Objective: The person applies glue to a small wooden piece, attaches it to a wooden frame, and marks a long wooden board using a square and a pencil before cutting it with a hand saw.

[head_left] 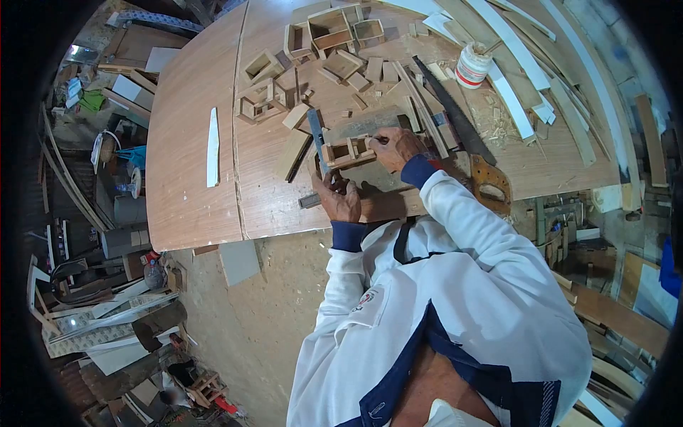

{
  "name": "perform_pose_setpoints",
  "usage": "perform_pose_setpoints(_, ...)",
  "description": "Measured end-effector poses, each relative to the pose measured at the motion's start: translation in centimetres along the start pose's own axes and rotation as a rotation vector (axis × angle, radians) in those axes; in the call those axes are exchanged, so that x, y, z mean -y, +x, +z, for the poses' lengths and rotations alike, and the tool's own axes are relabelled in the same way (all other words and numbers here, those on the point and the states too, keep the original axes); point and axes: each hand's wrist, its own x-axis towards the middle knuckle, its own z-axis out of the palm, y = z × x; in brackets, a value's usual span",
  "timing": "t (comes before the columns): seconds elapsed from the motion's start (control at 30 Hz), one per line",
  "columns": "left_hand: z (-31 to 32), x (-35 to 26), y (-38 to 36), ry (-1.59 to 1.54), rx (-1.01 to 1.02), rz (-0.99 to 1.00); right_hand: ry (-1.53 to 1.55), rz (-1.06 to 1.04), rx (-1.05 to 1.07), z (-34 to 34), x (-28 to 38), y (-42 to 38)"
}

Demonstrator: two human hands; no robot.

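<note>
A small wooden frame with crosspieces (347,151) is tilted up above a board on the bench. My right hand (398,148) pinches its right end, fingers closed. Just below the frame's left end, my left hand (339,200) curls its fingers around the lower part of a try square; my palm hides part of the grip. The square's blue-grey blade (316,128) points away from me, beside the frame. A flat grey board (370,126) lies behind the frame, with wood strips (421,107) to its right.
Several small wooden boxes (331,28) and frames (262,102) stand farther back on the workbench (188,142). A handsaw (455,110) lies right of my hands, near a white tub (472,65). Long strips (512,43) cover the right side; a white strip (213,148) lies left.
</note>
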Motion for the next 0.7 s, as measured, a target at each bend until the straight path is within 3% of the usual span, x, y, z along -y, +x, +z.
perform_pose_setpoints(0.07,0.0,-0.1,0.0,0.018,-0.003,-0.01,0.008,0.005,0.041,-0.3,-0.3,0.0)
perform_pose_setpoints(0.13,-0.1,0.1,0.1,0.007,0.009,-0.012,-0.195,-0.26,0.046,-1.3,-0.1,-0.3)
perform_pose_setpoints(0.23,-0.1,0.2,0.1,0.029,0.009,-0.012,-0.279,-0.334,0.067,-1.1,-0.6,0.1)
perform_pose_setpoints(0.47,-0.2,0.0,0.0,0.015,0.001,-0.019,-0.248,-0.388,-0.005,0.4,-2.5,0.3)
perform_pose_setpoints(0.53,-0.2,0.4,0.0,-0.033,0.009,-0.002,-0.032,-0.201,0.058,0.7,-3.0,0.5)
perform_pose_setpoints(0.7,-0.2,0.5,0.0,-0.062,0.016,-0.025,0.019,-0.21,0.049,1.2,-3.9,0.5)
